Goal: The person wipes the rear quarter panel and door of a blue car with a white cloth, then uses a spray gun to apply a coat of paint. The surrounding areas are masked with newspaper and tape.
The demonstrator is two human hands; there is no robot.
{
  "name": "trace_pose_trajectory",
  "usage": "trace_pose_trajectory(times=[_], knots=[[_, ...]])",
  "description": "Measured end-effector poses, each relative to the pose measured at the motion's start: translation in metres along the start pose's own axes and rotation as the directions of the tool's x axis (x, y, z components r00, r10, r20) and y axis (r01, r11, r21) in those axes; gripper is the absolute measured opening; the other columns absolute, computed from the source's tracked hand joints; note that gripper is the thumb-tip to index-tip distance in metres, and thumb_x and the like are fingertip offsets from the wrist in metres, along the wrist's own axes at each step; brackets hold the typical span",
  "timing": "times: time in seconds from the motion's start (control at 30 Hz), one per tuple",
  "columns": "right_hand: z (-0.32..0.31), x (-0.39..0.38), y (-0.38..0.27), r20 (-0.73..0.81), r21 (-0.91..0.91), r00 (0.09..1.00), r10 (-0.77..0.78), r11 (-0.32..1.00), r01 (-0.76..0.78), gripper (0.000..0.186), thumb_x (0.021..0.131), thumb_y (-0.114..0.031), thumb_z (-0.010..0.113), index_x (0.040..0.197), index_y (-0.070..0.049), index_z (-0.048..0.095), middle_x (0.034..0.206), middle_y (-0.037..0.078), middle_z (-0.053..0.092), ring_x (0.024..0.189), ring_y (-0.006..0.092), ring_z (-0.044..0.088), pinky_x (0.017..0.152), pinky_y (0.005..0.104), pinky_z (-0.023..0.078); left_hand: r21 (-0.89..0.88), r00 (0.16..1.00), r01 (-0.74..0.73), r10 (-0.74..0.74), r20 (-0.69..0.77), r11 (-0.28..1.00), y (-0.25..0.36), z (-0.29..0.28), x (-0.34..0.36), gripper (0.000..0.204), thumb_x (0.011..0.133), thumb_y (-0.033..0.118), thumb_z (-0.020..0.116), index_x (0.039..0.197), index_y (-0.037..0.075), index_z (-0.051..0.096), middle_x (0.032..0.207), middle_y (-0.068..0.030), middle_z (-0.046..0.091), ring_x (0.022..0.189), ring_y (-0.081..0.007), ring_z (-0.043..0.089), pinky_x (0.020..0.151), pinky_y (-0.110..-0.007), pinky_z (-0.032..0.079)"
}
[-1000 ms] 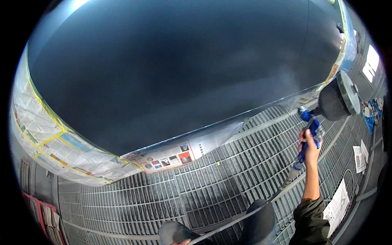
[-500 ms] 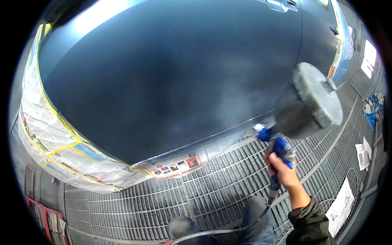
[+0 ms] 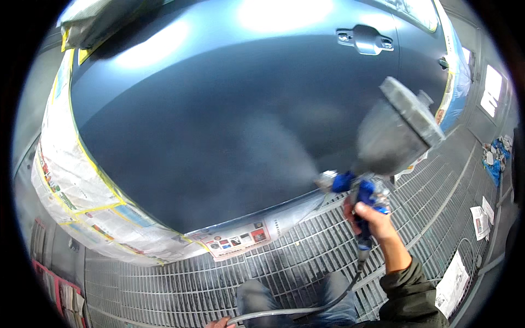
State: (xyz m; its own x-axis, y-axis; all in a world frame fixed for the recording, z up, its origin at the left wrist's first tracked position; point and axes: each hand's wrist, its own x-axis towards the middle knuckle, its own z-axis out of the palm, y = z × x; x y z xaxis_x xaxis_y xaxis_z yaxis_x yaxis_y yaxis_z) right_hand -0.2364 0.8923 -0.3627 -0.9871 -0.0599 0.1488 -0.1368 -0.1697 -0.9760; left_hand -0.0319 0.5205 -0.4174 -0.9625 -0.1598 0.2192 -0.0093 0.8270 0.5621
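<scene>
My right hand (image 3: 378,223) is wrapped around the grip of a blue and silver spray gun (image 3: 362,192). A large grey paint cup (image 3: 391,134) with a lid sits on top of it, tilted. From its nozzle a pale mist (image 3: 281,153) spreads leftward onto a dark blue-grey car door (image 3: 180,126). Out of the gun's handle runs a grey air hose (image 3: 279,312), which curves across my legs to my left hand (image 3: 221,323). That hand is closed on the hose at the lower edge, mostly cut off by the picture.
Masking newspaper (image 3: 93,208) with yellow tape covers the car's left end and lower edge. A door handle recess (image 3: 365,39) lies high on the door. I am over a metal floor grating (image 3: 191,279). Loose paper sheets (image 3: 454,284) and a blue plastic bundle (image 3: 495,161) lie at right.
The spray gun has moved slightly left, with its mist now denser and further left. The view has tilted up, showing the door handle recess. More of my left hand shows.
</scene>
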Motion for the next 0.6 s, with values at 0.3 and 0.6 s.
trace_pose_trajectory(times=[0.3, 0.6], knots=[[-0.171, -0.020, -0.063, -0.571, -0.428, 0.725, -0.385, 0.893, 0.137, 0.026, 0.091, -0.031, 0.061, 0.087, -0.005, 0.060, 0.068, 0.002, 0.056, 0.048, 0.0084, 0.050, 0.039, 0.0222, 0.040, -0.081, 0.961, -0.217, 0.228, 0.160, 0.973, 0.053, 0.043, 0.034, 0.021, 0.086, 0.017, 0.063, 0.105, 0.009, 0.069, 0.095, -0.0179, 0.067, 0.087, -0.0375, 0.063, 0.074, -0.046, 0.049], [-0.100, -0.017, -0.073, -0.584, -0.322, 0.737, -0.340, 0.931, 0.174, 0.022, 0.089, -0.026, 0.064, 0.088, -0.005, 0.057, 0.066, 0.001, 0.053, 0.045, 0.0078, 0.044, 0.039, 0.0215, 0.036, -0.053, 0.992, -0.121, 0.119, -0.040, 0.991, 0.022, 0.026, 0.042, 0.020, 0.085, 0.012, 0.065, 0.102, 0.001, 0.069, 0.090, -0.0191, 0.067, 0.080, -0.0382, 0.064, 0.070, -0.041, 0.051]])
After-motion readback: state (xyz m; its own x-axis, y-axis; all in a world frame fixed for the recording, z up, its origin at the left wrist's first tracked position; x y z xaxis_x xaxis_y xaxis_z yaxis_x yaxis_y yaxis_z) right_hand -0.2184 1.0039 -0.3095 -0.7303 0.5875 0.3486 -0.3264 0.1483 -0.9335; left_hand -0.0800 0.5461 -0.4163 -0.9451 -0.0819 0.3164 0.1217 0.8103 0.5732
